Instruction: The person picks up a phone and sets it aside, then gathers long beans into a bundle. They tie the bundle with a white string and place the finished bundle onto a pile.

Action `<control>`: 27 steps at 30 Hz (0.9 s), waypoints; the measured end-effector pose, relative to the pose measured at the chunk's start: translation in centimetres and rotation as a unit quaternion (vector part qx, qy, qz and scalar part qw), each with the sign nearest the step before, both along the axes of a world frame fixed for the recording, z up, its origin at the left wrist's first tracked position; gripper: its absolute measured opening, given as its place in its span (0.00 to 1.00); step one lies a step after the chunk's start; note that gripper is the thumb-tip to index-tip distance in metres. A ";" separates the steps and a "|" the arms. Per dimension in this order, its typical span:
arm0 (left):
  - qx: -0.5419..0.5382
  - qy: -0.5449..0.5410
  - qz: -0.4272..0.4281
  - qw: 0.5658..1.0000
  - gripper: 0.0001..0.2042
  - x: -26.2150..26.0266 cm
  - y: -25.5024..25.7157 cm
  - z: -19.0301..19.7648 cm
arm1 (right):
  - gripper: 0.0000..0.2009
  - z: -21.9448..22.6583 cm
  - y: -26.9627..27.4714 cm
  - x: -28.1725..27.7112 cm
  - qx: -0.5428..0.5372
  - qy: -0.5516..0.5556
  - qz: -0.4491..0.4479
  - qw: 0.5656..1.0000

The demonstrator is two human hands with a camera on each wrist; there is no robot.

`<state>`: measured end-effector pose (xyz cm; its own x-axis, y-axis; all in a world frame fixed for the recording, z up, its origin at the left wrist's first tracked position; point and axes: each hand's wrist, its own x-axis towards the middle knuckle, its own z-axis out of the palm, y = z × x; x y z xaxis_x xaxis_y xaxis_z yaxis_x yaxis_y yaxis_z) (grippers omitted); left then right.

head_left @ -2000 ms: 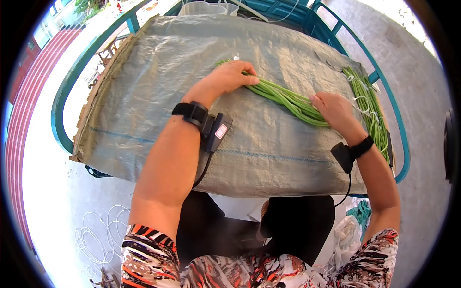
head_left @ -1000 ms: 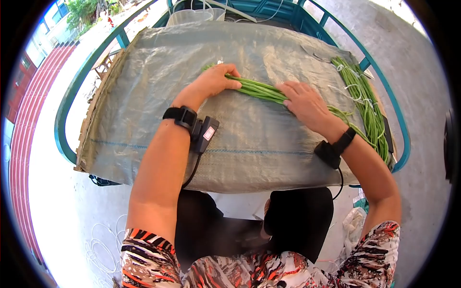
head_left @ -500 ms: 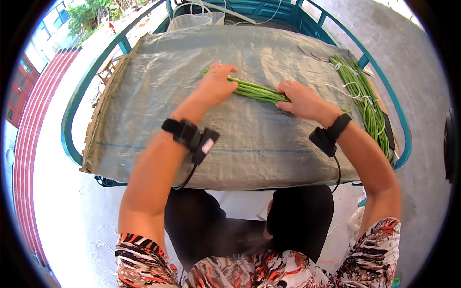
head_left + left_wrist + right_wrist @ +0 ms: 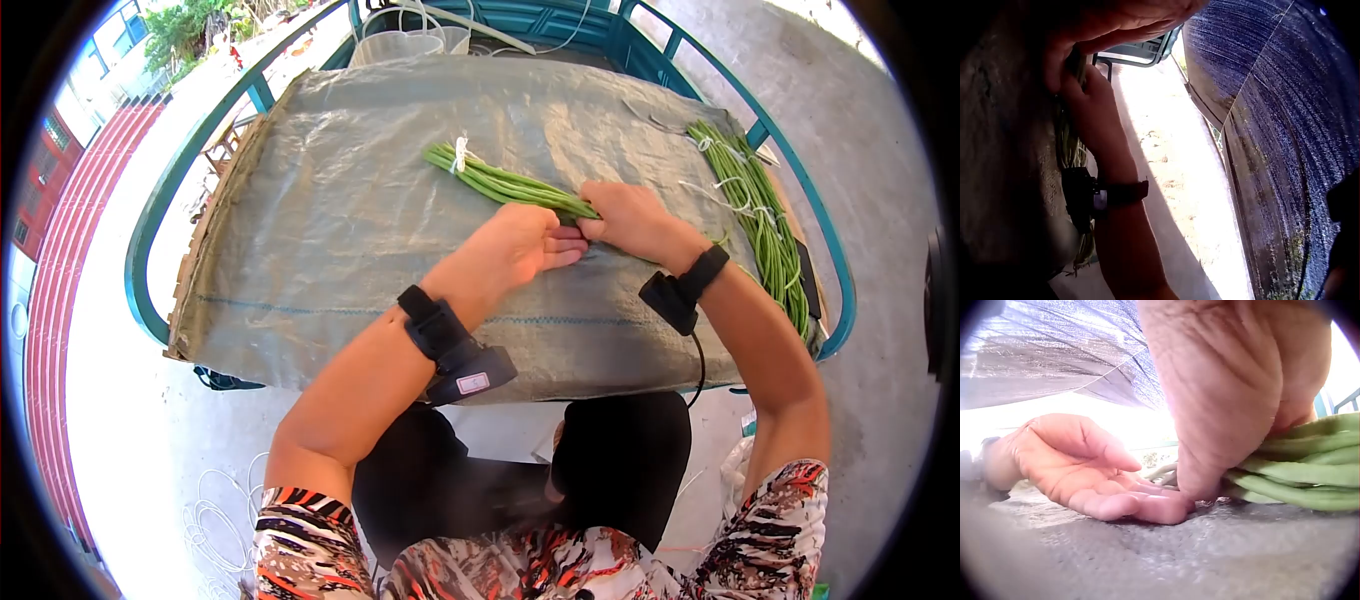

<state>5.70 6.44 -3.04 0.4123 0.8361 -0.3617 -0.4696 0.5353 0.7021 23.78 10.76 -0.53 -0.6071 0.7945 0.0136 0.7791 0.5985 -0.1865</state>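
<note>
A bundle of green long beans (image 4: 505, 184) lies slantwise on the grey woven sheet (image 4: 380, 220), with a white tie (image 4: 460, 155) round its far left end. My right hand (image 4: 638, 220) grips the bundle near its right part, thumb underneath and fingers over the top. Just beside it, my left hand (image 4: 515, 245) lies palm up below the beans, fingers extended toward the right thumb. In the right wrist view the left hand (image 4: 1079, 469) rests low over the sheet with nothing in its palm, its fingertips right at the right thumb.
A larger tied bundle of long beans (image 4: 765, 225) lies along the sheet's right side, with loose white string (image 4: 710, 188) by it. Teal rails (image 4: 150, 220) flank the sheet. Clear plastic buckets (image 4: 400, 45) stand behind its far edge.
My left hand has let go of the tied end and moved right and nearer, turning palm up beside the right hand. Earlier, my right hand slid leftward along the beans; it still holds them.
</note>
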 end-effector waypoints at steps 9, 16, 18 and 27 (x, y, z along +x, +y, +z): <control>0.013 -0.099 -0.023 0.995 0.18 1.0 1.4 -1.1 | 0.14 1.5 -0.7 -1.2 -0.101 0.058 -0.081 0.990; 0.023 -0.183 0.041 0.982 0.15 1.2 1.8 -2.0 | 0.20 3.2 -1.1 -2.2 -0.047 0.019 -0.071 0.996; -0.009 -0.182 0.067 0.981 0.13 1.3 1.6 -1.6 | 0.23 2.8 2.1 -1.7 -0.066 0.139 -0.116 0.981; 0.110 -0.143 -0.022 0.983 0.09 1.5 2.5 -3.7 | 0.20 0.7 5.2 -7.8 -0.290 0.180 -0.129 0.931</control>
<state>7.25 8.92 -6.73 0.5087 0.8601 -0.0382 -0.6447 0.4100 0.6452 16.00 15.96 0.15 -0.4342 0.8501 -0.2981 0.7073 0.1168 -0.6972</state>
